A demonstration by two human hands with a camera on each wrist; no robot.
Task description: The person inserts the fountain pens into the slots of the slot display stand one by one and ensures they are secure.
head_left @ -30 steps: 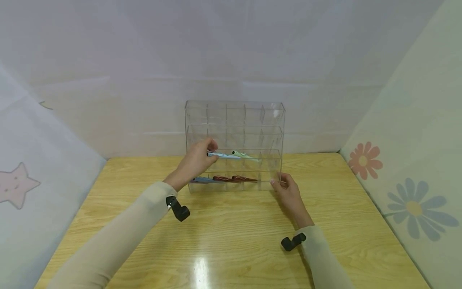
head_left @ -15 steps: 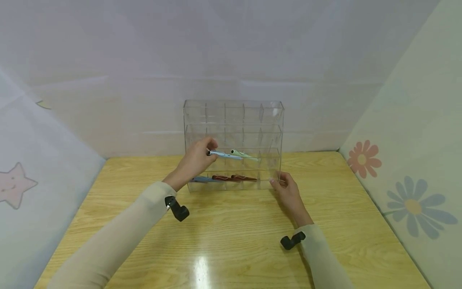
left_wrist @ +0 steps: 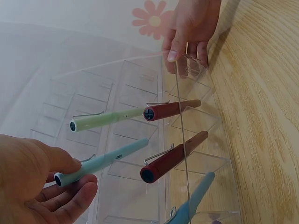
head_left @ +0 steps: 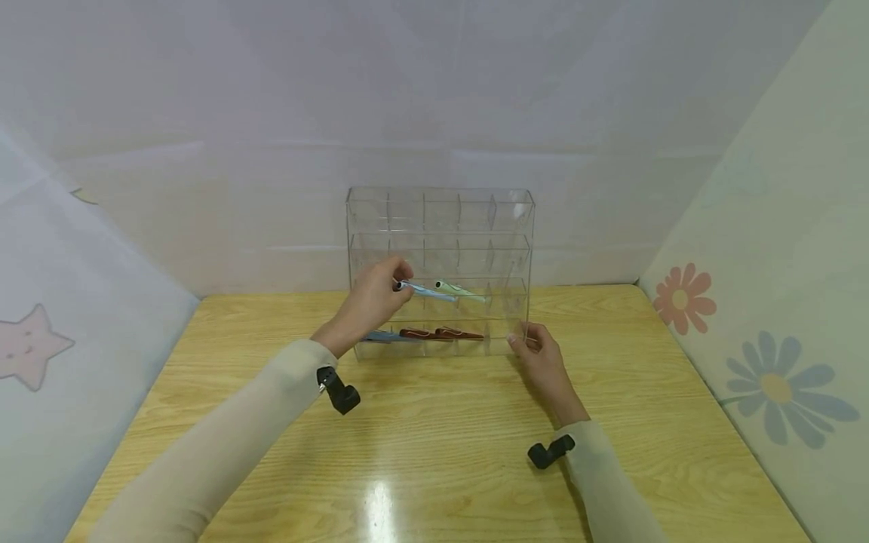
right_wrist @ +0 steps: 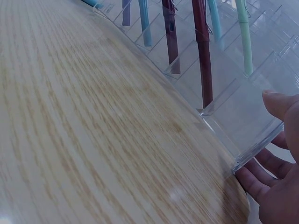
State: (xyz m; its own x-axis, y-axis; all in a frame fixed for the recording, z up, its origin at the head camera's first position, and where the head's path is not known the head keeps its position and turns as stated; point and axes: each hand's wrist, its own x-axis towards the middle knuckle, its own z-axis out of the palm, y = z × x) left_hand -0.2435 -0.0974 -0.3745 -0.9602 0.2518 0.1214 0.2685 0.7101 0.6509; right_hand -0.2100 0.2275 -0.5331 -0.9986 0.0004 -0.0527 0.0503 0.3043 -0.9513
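My left hand (head_left: 375, 296) pinches the cap end of a light blue pen (left_wrist: 107, 161) between thumb and fingers. That pen slants across the third row down of a clear acrylic pen rack (head_left: 440, 202), its far tip at the rack's dividers. Beside it in the same row leans a light green pen (left_wrist: 100, 121). Two dark red pens (head_left: 458, 334) and a blue pen (head_left: 388, 337) rest in the bottom row; a purple pen (right_wrist: 126, 11) shows there in the right wrist view. At the lower right corner, my right hand (head_left: 545, 369) grips the rack's side, thumb in front.
The rack stands upright on a wood-grain table (head_left: 434, 437), close to the pale back curtain (head_left: 434, 98). Side curtains with printed flowers (head_left: 777, 388) and a star (head_left: 34, 347) flank the table. Thin clear dividers split each row into compartments.
My left hand has shifted slightly right, and the cap end of the light blue pen with it. My right hand and the other pens stay where they were.
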